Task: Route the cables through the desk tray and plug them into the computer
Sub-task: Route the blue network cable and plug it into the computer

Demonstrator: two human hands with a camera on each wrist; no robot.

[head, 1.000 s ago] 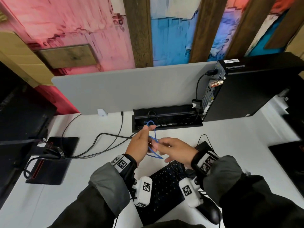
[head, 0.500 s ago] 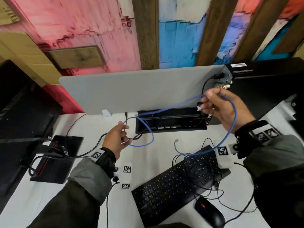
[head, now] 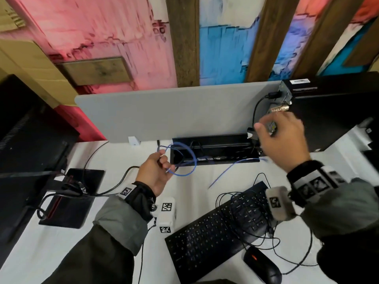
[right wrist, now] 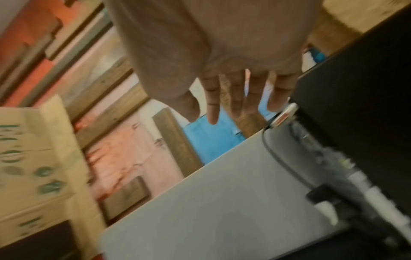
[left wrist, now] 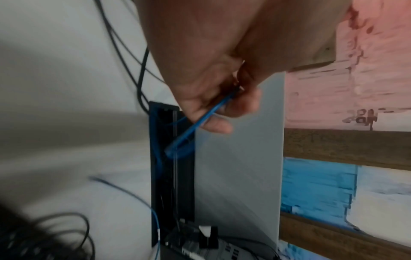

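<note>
A thin blue cable (head: 189, 158) loops over the left end of the black desk tray (head: 215, 140) sunk into the white desk. My left hand (head: 164, 162) pinches this loop just left of the tray; the left wrist view shows the blue cable (left wrist: 195, 124) between its curled fingers (left wrist: 218, 124). A loose blue strand (head: 231, 169) lies across the desk in front of the tray. My right hand (head: 266, 126) hovers at the rear panel of the black computer (head: 332, 115). In the right wrist view its fingers (right wrist: 235, 98) are straight and spread, holding nothing.
A black keyboard (head: 211, 232) with tangled black cables (head: 246, 203) on it and a mouse (head: 264, 267) lie front right. At left stand a monitor (head: 24, 140) and its base (head: 69, 201), with black leads (head: 114, 181). A grey divider panel (head: 174, 113) backs the tray.
My right hand let go of the blue cable, and that end dropped onto the desk in front of the tray. The left hand kept its loop and shifted slightly right.
</note>
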